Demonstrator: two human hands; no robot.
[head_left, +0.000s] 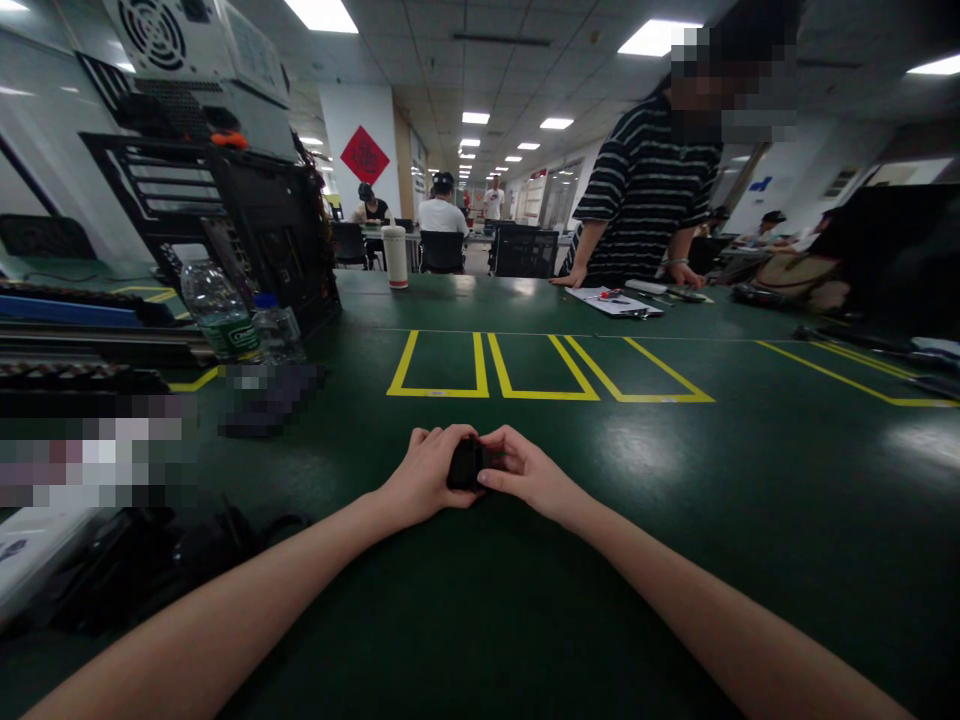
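A small black, box-like object is between my two hands, just above or on the green tabletop; its exact kind does not show. My left hand is closed round its left side, fingers over the top and thumb at the lower edge. From the other side, my right hand pinches its right edge, thumb in front and fingers behind. Part of the object is hidden by the fingers. Beyond the hands, yellow tape rectangles mark the tabletop.
Left stand a computer case, clear plastic bottles and a dark blurred item, with black gear nearer. A white cup stands at the far edge. Across the table a person in a striped shirt leans near a clipboard.
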